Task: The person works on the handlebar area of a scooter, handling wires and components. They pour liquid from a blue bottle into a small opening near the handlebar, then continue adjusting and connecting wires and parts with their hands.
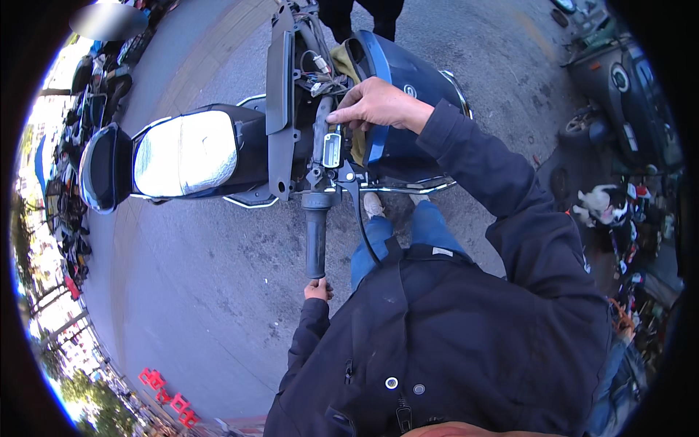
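A scooter with its handlebar (pixel 320 130) stripped of covers stands before me. My right hand (pixel 378 104) is closed at the middle of the bar, thumb and forefinger against it and the other fingers curled below. Just nearer than that hand is the brake fluid reservoir (pixel 332 151) with a pale rim. A black brake lever (pixel 362 224) curves back toward me beside the black rubber grip (pixel 315 244). My left hand (pixel 318 289) is closed at the outer end of the grip; what its fingers hold is hidden. Loose wires with white connectors (pixel 319 64) hang beyond my right hand.
A grey panel (pixel 281 109) stands along the bar's left. The scooter's seat (pixel 186 153) has a silver cover, and its blue front panel (pixel 408 95) is on the right. Another person's dark-clothed legs (pixel 360 16) are beyond. Parked vehicles (pixel 626 95) and a black-and-white animal (pixel 603 204) are at right.
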Motion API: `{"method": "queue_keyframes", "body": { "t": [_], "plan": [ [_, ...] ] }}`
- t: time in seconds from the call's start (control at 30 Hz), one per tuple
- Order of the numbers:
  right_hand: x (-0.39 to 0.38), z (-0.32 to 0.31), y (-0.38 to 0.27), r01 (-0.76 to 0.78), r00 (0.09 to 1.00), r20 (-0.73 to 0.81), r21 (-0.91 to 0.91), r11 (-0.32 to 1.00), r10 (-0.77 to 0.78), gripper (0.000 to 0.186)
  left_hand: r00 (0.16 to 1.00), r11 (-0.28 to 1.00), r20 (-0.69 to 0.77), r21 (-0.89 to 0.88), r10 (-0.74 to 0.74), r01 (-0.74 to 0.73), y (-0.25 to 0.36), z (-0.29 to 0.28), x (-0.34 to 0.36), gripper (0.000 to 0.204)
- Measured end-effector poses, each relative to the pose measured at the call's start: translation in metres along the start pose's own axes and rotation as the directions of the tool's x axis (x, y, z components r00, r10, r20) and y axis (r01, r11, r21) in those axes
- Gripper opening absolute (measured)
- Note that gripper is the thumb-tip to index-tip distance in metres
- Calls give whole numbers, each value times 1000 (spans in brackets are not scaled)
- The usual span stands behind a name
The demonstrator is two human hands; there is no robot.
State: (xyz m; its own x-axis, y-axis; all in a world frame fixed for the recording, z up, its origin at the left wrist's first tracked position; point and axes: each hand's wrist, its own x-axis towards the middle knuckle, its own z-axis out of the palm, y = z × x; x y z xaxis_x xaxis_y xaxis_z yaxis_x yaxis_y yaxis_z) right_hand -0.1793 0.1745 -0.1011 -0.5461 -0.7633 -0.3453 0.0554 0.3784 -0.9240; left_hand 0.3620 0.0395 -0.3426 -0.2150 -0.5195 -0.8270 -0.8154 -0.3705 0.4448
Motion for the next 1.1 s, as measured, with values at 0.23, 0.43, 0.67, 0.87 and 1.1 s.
{"method": "queue_keyframes", "body": {
  "t": [0.23,0.43,0.67,0.87,1.1],
  "plan": [
    [7,-6,9,67,977,182,225,972,-109,35,965,989,-245,-136,-90,57,-72,52,-104,44],
    [20,-2,25,17,969,229,302,953,-90,49,960,998,-273,4,-66,70,-135,141,-162,44],
    [24,-10,27,55,936,313,329,943,-164,48,953,994,-293,48,-76,94,-164,169,-143,44],
    [23,-5,23,58,952,281,230,972,-123,43,948,998,-311,-23,-61,57,-111,167,-146,45],
    [23,0,26,8,961,257,355,935,-106,39,959,982,-283,174,-18,69,-173,157,-127,48]
  ]
}}
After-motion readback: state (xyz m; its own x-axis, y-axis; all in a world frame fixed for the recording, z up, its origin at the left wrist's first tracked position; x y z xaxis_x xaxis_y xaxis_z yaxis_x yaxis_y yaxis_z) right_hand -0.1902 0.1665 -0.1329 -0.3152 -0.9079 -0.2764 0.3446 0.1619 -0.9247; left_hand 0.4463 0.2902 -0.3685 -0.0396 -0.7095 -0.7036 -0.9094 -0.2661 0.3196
